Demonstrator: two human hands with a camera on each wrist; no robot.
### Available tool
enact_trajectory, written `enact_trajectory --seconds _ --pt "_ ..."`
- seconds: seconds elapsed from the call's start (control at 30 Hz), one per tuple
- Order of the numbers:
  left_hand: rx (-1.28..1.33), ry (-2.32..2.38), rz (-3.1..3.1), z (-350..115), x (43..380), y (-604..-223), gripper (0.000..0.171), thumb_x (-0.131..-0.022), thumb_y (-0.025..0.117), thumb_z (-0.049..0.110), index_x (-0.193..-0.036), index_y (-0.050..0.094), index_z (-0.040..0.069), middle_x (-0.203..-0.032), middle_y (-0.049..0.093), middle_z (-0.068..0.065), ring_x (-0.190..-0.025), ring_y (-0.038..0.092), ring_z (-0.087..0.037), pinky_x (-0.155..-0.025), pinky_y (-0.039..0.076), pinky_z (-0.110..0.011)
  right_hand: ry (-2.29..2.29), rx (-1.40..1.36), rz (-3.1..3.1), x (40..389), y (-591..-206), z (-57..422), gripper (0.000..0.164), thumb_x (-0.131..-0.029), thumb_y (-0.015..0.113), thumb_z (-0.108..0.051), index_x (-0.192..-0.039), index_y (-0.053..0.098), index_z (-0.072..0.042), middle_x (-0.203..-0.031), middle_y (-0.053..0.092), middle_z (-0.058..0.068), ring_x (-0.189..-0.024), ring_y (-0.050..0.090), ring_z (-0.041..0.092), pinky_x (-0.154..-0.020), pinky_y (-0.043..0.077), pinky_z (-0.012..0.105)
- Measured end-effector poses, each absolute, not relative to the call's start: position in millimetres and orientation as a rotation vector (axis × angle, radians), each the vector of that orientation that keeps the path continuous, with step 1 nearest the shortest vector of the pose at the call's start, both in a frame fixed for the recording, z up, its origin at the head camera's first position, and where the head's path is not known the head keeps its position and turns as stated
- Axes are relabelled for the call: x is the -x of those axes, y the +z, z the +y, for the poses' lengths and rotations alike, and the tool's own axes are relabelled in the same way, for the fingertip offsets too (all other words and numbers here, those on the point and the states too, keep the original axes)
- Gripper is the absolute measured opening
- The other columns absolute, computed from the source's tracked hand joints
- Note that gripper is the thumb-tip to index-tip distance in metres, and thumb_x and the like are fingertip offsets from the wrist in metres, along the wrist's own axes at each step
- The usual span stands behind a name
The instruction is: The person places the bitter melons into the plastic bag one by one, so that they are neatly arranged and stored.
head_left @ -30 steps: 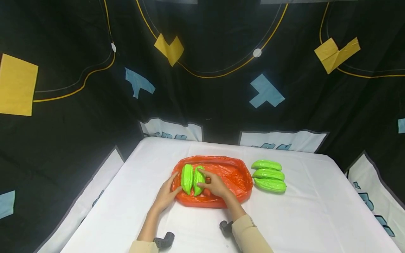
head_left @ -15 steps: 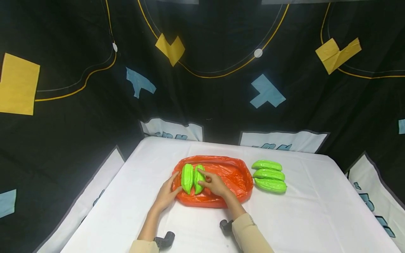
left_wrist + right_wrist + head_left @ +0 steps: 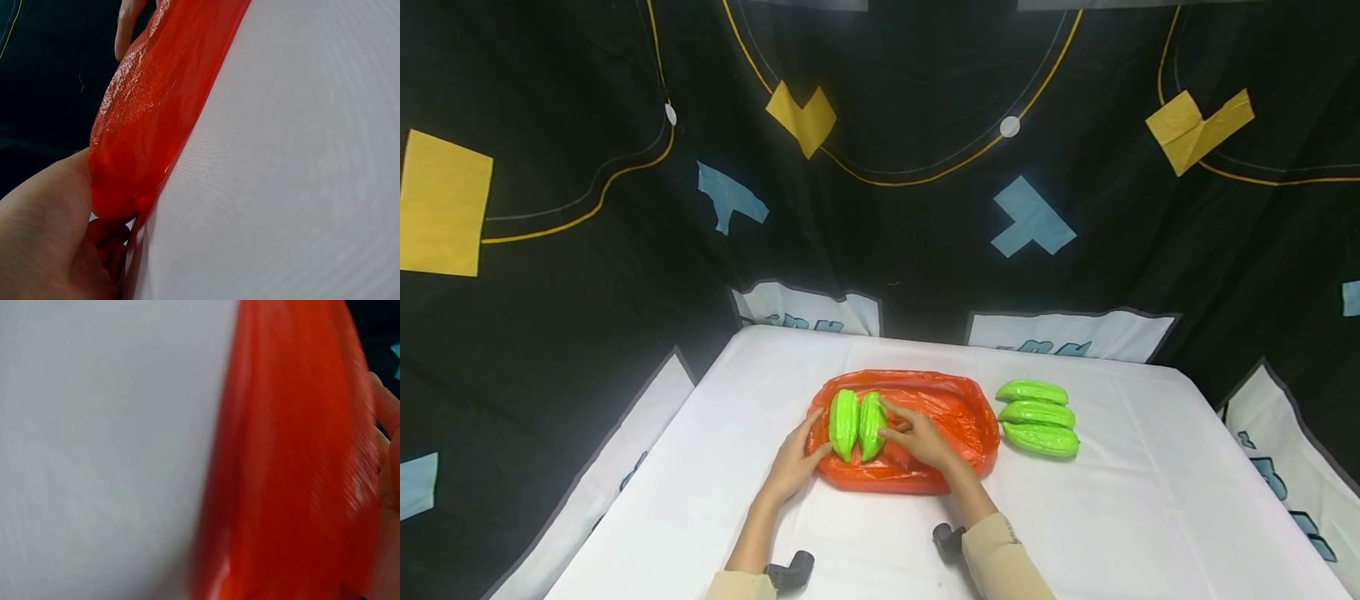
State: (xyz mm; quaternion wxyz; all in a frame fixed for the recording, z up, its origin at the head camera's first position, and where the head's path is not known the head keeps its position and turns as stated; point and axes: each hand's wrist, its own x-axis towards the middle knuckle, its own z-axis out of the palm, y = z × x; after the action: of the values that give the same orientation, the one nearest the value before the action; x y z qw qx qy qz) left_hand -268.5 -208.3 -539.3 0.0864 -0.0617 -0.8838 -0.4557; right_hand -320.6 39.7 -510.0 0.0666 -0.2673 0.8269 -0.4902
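Note:
Two glossy, bright green, ridged, long fruit-like pieces, a left one (image 3: 843, 426) and a right one (image 3: 870, 427), lie side by side in the left part of an oval tray covered in red plastic (image 3: 955, 417). My left hand (image 3: 793, 458) holds the tray's left rim. In the left wrist view its thumb goes over the rim and its fingers curl on the outer side. Close to the right piece, my right hand (image 3: 921, 437) has its fingers apart, with nothing gripped between them. Whether its fingertips still touch that piece I cannot tell.
Three more green pieces (image 3: 1037, 417) lie in a column on the white-covered table (image 3: 1112, 517), just right of the tray. A black curtain (image 3: 910, 250) with yellow and blue patches hangs behind. Dark wrist mounts (image 3: 792, 572) sit on both forearms.
My right hand has drawn back slightly to the right, off the right green piece. That piece lies beside the left one as before. My left hand stays at the tray's rim.

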Motion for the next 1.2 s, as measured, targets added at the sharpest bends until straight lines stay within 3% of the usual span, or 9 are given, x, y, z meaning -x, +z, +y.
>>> enact_trajectory --seconds 0.17,0.47,0.7,1.1,1.2 --pt "0.188 -1.372 -2.636 -207.5 267.2 -538.7 0.062 -0.089 0.061 0.023 -0.144 0.032 0.016 -0.143 0.034 -0.018 -0.131 0.029 -0.039 -0.106 0.02 -0.057 -1.508 0.817 2.482 317.5 -496.9 55.4 0.048 -0.089 0.061 -0.027 -0.134 0.049 -0.014 -0.125 0.055 0.014 -0.105 0.055 0.028 -0.088 0.047 0.043" --pt "0.195 -1.366 -2.626 -207.8 266.9 -540.1 0.062 -0.089 0.061 0.023 -0.144 0.033 0.015 -0.143 0.035 -0.019 -0.13 0.03 -0.04 -0.105 0.02 -0.057 -1.597 0.795 2.513 288.2 -430.7 91.3 0.039 -0.09 0.06 -0.011 -0.128 0.054 -0.005 -0.116 0.06 0.016 -0.103 0.056 0.033 -0.087 0.048 0.043" --pt "0.204 -1.363 -2.628 -208.3 268.3 -540.6 0.062 -0.089 0.061 0.023 -0.144 0.033 0.016 -0.143 0.035 -0.019 -0.13 0.03 -0.039 -0.106 0.02 -0.056 -1.703 0.646 2.561 311.6 -448.2 141.1 0.041 -0.09 0.061 -0.019 -0.128 0.054 -0.008 -0.122 0.057 0.019 -0.11 0.054 0.034 -0.091 0.045 0.048" --pt "0.193 -1.378 -2.612 -207.6 268.1 -542.5 0.063 -0.089 0.061 0.024 -0.144 0.033 0.015 -0.143 0.035 -0.018 -0.131 0.029 -0.039 -0.105 0.02 -0.057 -1.637 0.541 2.832 315.2 -479.8 218.1 0.039 -0.09 0.062 -0.022 -0.125 0.056 -0.006 -0.113 0.061 0.021 -0.099 0.06 0.034 -0.082 0.05 0.045" --pt "0.186 -1.376 -2.605 -207.6 266.4 -540.6 0.062 -0.089 0.062 0.024 -0.143 0.034 0.014 -0.142 0.035 -0.019 -0.13 0.029 -0.04 -0.105 0.02 -0.057 -1.583 0.56 2.947 320.2 -501.4 234.1 0.041 -0.089 0.062 -0.028 -0.124 0.058 -0.009 -0.111 0.063 0.015 -0.099 0.06 0.029 -0.08 0.051 0.042"
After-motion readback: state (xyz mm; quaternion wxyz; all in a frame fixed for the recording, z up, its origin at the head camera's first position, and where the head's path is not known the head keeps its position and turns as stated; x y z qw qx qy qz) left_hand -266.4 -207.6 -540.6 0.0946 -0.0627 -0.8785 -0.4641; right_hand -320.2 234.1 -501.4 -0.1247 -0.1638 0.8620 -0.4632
